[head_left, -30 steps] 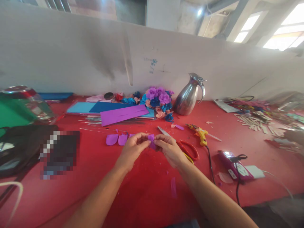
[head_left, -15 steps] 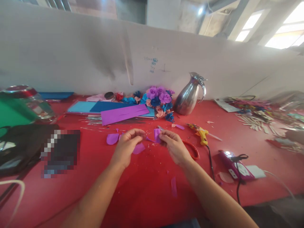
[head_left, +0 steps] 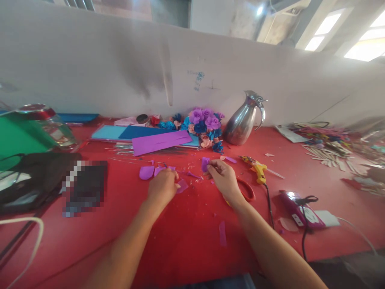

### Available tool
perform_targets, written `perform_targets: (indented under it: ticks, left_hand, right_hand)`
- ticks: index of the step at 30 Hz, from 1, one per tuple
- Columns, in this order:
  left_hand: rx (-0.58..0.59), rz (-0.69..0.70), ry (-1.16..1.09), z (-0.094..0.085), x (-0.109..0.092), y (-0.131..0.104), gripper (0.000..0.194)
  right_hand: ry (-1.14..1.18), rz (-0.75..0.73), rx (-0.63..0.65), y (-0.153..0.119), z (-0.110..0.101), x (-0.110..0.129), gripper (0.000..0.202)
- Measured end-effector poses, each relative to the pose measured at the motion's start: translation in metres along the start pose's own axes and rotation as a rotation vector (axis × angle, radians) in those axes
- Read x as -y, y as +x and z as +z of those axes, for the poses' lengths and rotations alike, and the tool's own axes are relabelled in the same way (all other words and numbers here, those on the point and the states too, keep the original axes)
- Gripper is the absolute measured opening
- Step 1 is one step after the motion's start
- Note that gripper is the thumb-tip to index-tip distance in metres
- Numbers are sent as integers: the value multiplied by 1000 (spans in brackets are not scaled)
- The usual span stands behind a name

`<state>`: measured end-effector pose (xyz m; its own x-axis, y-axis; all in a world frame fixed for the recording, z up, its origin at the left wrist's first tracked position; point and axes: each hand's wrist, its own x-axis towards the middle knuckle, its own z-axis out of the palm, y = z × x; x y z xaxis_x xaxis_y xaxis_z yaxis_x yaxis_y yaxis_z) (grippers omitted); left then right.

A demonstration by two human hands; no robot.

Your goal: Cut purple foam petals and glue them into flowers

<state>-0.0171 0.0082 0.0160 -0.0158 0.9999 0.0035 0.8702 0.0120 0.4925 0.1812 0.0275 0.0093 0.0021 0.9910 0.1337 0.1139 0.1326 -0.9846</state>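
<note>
A small purple paper piece (head_left: 205, 164) is pinched between the thumb and fingers of my right hand (head_left: 224, 178), above the red table (head_left: 180, 249). My left hand (head_left: 162, 185) is lowered over the cut purple petals (head_left: 146, 172) left of centre, its fingers bent downward; what they touch is mostly hidden. Another purple piece (head_left: 182, 186) lies beside my left thumb. Red-handled scissors (head_left: 248, 190) lie partly behind my right wrist. A thin purple scrap (head_left: 195, 175) rests between the hands.
Behind the hands are a purple sheet (head_left: 162, 142), paper flowers (head_left: 206, 122) and a metal jug (head_left: 243, 120). To the right lie a yellow glue gun (head_left: 259, 171), a magenta power strip (head_left: 303, 212) and wooden sticks (head_left: 327, 156). A glass jar (head_left: 60, 130) stands at the left.
My left hand has moved down and away from my right hand, to the purple petals. My right hand still holds the small purple piece. The camera view has shifted slightly.
</note>
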Motion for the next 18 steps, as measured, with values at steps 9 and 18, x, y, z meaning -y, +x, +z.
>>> perform_targets:
  ticks: [9,18]
  left_hand:
    - [15,-136,-48,-18,22,14,7]
    - [-146,-222,-135,-22,33,19,11]
  right_hand:
    - [-119,-33,45,-2,1,1,13]
    - [-620,-390,7,-1,6,-5,24]
